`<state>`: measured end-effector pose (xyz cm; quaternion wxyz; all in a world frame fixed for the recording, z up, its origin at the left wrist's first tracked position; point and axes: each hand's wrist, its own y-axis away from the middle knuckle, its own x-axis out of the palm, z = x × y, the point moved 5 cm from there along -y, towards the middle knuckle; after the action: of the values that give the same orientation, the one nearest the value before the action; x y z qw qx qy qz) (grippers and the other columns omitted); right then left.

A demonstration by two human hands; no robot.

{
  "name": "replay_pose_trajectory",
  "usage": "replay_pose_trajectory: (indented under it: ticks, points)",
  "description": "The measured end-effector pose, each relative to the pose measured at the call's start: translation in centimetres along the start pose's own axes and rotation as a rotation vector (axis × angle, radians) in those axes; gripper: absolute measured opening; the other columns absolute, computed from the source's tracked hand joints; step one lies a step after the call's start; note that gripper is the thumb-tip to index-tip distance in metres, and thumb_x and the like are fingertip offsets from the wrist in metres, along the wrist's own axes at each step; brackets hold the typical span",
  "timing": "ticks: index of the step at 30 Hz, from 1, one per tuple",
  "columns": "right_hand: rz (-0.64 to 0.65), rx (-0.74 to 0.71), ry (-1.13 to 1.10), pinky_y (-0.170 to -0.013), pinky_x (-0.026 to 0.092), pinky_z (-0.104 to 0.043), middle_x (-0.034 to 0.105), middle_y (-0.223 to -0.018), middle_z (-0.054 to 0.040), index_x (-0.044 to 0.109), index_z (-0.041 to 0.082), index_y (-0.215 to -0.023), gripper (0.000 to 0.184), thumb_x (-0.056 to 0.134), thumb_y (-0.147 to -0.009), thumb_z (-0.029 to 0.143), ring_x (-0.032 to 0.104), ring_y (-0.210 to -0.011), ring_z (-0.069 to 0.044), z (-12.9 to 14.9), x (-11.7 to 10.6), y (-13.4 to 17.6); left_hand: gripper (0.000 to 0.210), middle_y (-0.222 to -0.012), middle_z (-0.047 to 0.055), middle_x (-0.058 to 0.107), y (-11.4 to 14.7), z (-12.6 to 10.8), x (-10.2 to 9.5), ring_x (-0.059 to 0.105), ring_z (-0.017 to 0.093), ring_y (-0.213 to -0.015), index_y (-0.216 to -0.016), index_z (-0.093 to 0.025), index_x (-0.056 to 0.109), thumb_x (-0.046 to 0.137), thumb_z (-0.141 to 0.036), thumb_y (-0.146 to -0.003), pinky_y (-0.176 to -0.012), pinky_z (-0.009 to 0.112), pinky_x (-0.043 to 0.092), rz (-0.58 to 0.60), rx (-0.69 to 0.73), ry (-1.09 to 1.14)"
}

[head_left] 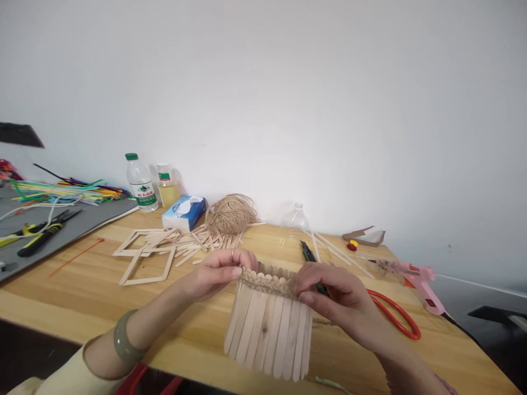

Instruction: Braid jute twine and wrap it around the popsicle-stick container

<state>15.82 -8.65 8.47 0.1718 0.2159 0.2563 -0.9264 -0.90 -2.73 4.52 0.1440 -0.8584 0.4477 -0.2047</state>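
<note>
A round holder made of upright wooden craft sticks (267, 334) stands near the table's front edge. Around its upper part runs a band of braided twine (267, 286), just below the rounded stick tips. At the left end of the band, my left hand (222, 271) pinches the holder's rim between thumb and fingers. My right hand (333, 291) is closed on the braided twine at the right side of the rim. A loose length of the braid shows behind my right wrist. Partly hidden by that hand is a dark utility knife (307, 253) on the table.
Behind lie a ball of twine (233, 214), loose craft sticks (197, 241), square stick frames (142, 274), a tissue pack (184, 213) and bottles (142, 184). On the right are a pink glue gun (424, 285) and red-handled scissors (397, 315). Pliers (45, 233) rest at left.
</note>
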Motion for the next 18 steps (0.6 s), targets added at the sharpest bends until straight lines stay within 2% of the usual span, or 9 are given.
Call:
replay_pose_trajectory:
  ticks: [2, 5, 8, 14, 18]
  points:
    - [-0.012, 0.049, 0.088, -0.061, 0.044, -0.023, 0.060, -0.070, -0.0001, 0.059, 0.020, -0.077, 0.007, 0.056, -0.080, 0.026, 0.055, -0.066, -0.012, 0.0, 0.0, 0.0, 0.018, -0.074, 0.005, 0.048, 0.1, -0.1, -0.1, 0.045, 0.016, -0.073, -0.077, -0.012, 0.058, 0.054, -0.029, -0.078, -0.069, 0.029, 0.033, 0.026, 0.009, -0.029]
    - [-0.037, 0.084, 0.237, -0.063, 0.045, -0.024, 0.065, -0.080, -0.0022, 0.061, 0.022, -0.092, 0.015, 0.056, -0.079, 0.028, 0.058, -0.073, -0.014, 0.3, 0.1, 0.3, 0.017, -0.074, 0.005, 0.048, 0.4, -0.2, -0.3, 0.045, 0.016, -0.074, -0.077, -0.013, 0.058, 0.054, -0.029, -0.078, -0.069, 0.030, 0.033, 0.050, 0.006, -0.078]
    - [0.012, 0.106, 0.290, -0.067, 0.046, -0.025, 0.067, -0.093, -0.0030, 0.060, 0.026, -0.104, 0.024, 0.052, -0.082, 0.028, 0.060, -0.079, -0.016, 0.8, 0.4, 0.4, 0.018, -0.073, 0.005, 0.047, 0.6, -0.3, -0.6, 0.045, 0.016, -0.074, -0.076, -0.013, 0.057, 0.054, -0.030, -0.079, -0.069, 0.031, 0.034, 0.062, -0.008, -0.139]
    - [0.099, 0.280, 0.135, -0.070, 0.047, -0.026, 0.067, -0.086, -0.0015, 0.066, 0.022, -0.089, 0.016, 0.056, -0.078, 0.026, 0.059, -0.079, -0.016, 0.2, 0.9, -0.1, 0.022, -0.073, 0.005, 0.046, 0.8, -0.2, -0.6, 0.044, 0.017, -0.075, -0.076, -0.013, 0.055, 0.052, -0.034, -0.080, -0.069, 0.031, 0.035, 0.068, -0.024, -0.259]
    - [0.096, 0.309, 0.136, -0.069, 0.045, -0.026, 0.065, -0.081, -0.0011, 0.065, 0.019, -0.084, 0.013, 0.056, -0.077, 0.024, 0.057, -0.076, -0.014, -0.8, 0.7, -0.6, 0.022, -0.079, 0.006, 0.048, 0.5, 0.2, -1.4, 0.046, 0.018, -0.082, -0.078, -0.014, 0.055, 0.050, -0.035, -0.081, -0.077, 0.034, 0.036, 0.075, -0.023, -0.352]
